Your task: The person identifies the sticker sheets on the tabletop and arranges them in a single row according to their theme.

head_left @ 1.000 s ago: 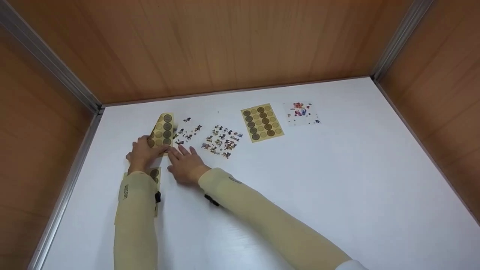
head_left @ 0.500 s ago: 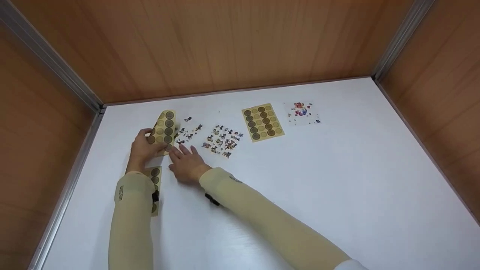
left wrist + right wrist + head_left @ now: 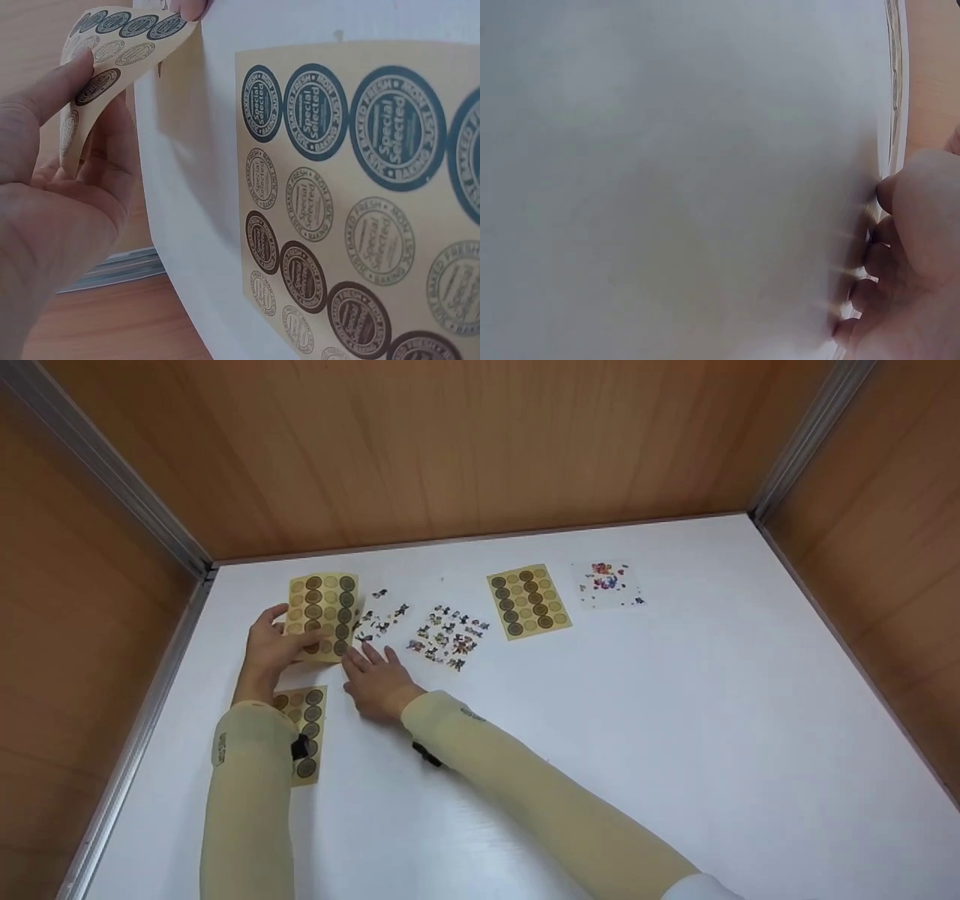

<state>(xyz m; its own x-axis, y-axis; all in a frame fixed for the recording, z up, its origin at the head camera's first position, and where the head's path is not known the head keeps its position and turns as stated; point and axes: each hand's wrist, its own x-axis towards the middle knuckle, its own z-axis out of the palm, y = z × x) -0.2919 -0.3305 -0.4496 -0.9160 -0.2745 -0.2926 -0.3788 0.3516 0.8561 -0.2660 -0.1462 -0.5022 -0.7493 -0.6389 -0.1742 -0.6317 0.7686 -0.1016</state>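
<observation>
Our left hand (image 3: 271, 649) pinches the sticker sheet (image 3: 324, 613), long axis pointing toward the back wall (image 3: 450, 450). Right hand (image 3: 375, 682) lies flat w/ fingers spread, just right of the sheet's near corner.

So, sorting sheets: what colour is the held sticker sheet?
Tan sticker sheet with dark round labels; left wrist view.

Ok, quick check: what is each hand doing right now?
Left hand: grips the tan sticker sheet, curling it.
Right hand: open, fingers spread flat on the table.
</observation>
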